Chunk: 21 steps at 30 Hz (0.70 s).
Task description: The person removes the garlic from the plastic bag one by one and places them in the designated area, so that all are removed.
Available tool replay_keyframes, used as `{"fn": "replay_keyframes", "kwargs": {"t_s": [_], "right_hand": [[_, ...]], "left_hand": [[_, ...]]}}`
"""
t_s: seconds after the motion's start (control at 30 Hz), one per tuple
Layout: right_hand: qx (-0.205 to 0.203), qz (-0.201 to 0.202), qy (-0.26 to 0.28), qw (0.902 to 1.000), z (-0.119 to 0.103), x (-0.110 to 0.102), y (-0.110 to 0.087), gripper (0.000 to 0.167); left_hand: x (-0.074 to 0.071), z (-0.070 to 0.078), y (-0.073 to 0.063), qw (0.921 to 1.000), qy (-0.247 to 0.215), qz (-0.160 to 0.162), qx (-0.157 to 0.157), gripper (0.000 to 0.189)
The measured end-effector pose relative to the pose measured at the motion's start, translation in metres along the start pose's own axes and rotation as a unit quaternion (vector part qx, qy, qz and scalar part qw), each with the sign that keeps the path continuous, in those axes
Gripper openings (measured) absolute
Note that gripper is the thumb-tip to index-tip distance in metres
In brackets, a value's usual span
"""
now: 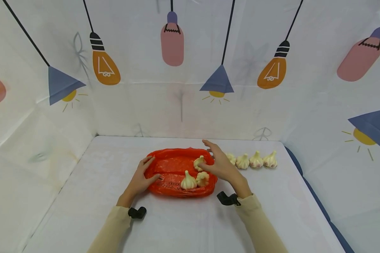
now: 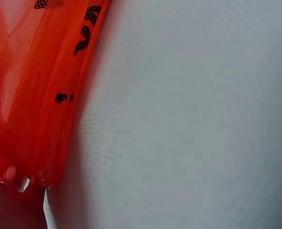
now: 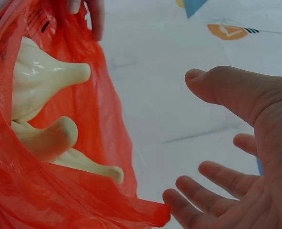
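Observation:
An opened red plastic bag (image 1: 174, 165) lies spread on the table, with three garlic bulbs inside its right half. One garlic bulb (image 1: 188, 180) sits at the front beside a second bulb (image 1: 203, 179); a third bulb (image 1: 199, 163) is farther back. My left hand (image 1: 140, 181) holds the bag's left edge, its thumb over the rim; the plastic hides part of its grip. Over the right end of the bag, my right hand (image 1: 223, 167) is spread with nothing in it. In the right wrist view, its fingertips (image 3: 172, 195) are right at the bag's rim.
Several more garlic bulbs (image 1: 256, 160) stand in a row on the white table (image 1: 190, 225), right of the bag. Behind the table hangs a white backdrop (image 1: 133, 105) printed with lamps and light bulbs.

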State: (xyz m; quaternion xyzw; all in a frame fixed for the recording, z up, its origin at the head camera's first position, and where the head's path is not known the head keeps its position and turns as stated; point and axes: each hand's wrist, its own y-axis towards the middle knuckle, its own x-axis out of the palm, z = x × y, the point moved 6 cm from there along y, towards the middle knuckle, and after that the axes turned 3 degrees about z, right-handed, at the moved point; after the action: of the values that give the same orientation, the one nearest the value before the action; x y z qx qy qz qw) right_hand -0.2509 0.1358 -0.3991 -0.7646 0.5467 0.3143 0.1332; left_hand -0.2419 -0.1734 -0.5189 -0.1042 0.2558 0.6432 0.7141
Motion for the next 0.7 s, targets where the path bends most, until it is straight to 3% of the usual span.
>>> {"fn": "replay_keyframes", "kwargs": {"t_s": [0.13, 0.43, 0.7], "right_hand": [[0.01, -0.021, -0.014, 0.9996, 0.002, 0.007, 0.002, 0.086], [0.02, -0.081, -0.017, 0.9964, 0.0, 0.02, 0.01, 0.088], [-0.005, -0.123, -0.022, 0.9922, -0.009, 0.029, 0.019, 0.087]], "left_hand": [[0.001, 0.0, 0.0, 0.9999, 0.004, -0.005, 0.008, 0.084], [0.003, -0.003, -0.002, 0.9991, 0.014, -0.027, -0.029, 0.091], [0.003, -0.005, -0.002, 0.9989, 0.017, -0.032, -0.029, 0.092]]}}
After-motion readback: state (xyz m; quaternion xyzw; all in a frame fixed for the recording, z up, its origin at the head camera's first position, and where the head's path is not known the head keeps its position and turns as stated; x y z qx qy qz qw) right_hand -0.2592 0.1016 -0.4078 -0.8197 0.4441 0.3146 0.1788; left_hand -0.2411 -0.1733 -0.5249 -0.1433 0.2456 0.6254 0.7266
